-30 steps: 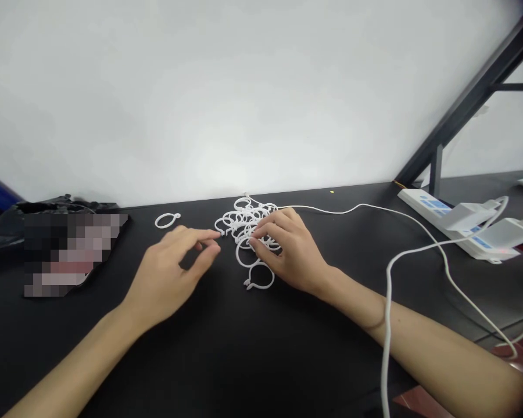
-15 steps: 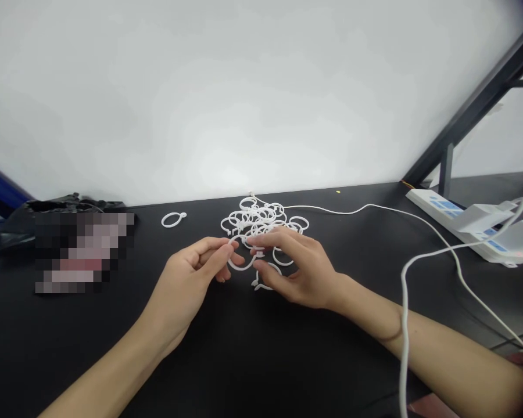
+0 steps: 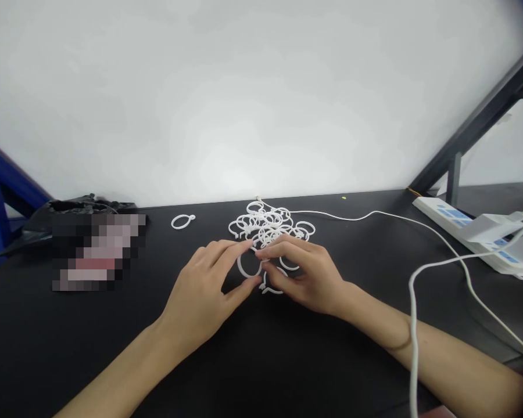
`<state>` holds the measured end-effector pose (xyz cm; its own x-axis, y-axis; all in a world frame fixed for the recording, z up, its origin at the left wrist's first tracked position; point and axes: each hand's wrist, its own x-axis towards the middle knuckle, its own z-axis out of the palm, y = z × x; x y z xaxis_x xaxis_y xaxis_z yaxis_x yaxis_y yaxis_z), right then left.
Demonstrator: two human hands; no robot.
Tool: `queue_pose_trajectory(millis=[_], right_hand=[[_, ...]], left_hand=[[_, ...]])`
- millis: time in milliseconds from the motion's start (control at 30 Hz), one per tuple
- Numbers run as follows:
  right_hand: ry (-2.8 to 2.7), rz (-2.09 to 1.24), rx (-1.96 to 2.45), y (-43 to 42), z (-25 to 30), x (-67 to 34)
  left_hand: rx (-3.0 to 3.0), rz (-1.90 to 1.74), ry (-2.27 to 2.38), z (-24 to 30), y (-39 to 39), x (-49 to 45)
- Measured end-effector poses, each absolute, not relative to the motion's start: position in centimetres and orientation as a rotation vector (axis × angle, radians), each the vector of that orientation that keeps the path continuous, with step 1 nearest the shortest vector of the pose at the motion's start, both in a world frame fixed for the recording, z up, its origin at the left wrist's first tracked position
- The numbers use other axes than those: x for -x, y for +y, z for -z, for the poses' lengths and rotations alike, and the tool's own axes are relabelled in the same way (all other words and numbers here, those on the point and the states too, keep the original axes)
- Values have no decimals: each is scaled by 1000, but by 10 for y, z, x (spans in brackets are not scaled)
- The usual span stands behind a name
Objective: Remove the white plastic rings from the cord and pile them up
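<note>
White ring point(image 3: 243, 271), one, between the left hand point(image 3: 203, 284) and the right hand point(image 3: 307, 270), just on the near side of one heap of rings point(image 3: 265, 220). Pinched at its right side between thumb and forefinger of the right hand. Flanked on the other side by the left hand, with thumb and fingers spread wide; impossible to tell from here about contact at the left forefinger tip.

Directly beyond the fingertips of both hands, the heap, too tangled to count. Partly covered by the right thumb, one nearer ring point(image 3: 274, 291). Just past the right forefinger, one half-hidden ring point(image 3: 289, 268). Beyond the left hand, well apart from the heap, one lone ring point(image 3: 181, 228), flat on the worktop point(image 3: 253, 360).

Out past the right hand, on its right, one power strip point(image 3: 444, 212) with two white adapters point(image 3: 490, 227). Two stretches of white cable: one thick point(image 3: 412, 325), crossing in front of the right forearm point(image 3: 444, 360); one thin point(image 3: 353, 219), trailing from behind the heap, beyond the right hand. To the left of the left hand, one black plastic bag point(image 3: 43, 220), with a pixelated patch point(image 3: 100, 249) over part of it.
</note>
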<state>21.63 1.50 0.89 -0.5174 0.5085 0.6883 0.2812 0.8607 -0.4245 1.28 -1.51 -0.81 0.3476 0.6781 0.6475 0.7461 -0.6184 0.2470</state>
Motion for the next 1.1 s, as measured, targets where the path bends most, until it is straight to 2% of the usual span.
queue_pose_trajectory(millis=[367, 600, 833, 967, 1100], right_hand=[[-2162, -371, 651, 15, -8, -216], [-2383, -163, 770, 24, -12, -225], [-2778, -220, 712, 17, -19, -225], [-2708, -251, 648, 17, -15, -221], [-2392, -232, 620, 18, -12, -220]], left_hand=[[2491, 1088, -1269, 5, -11, -6], [2057, 745, -1739, 11, 29, 35], [1973, 674, -1877, 20, 44, 61], [2018, 680, -1860, 14, 38, 58], [2202, 794, -1725, 6, 27, 37]])
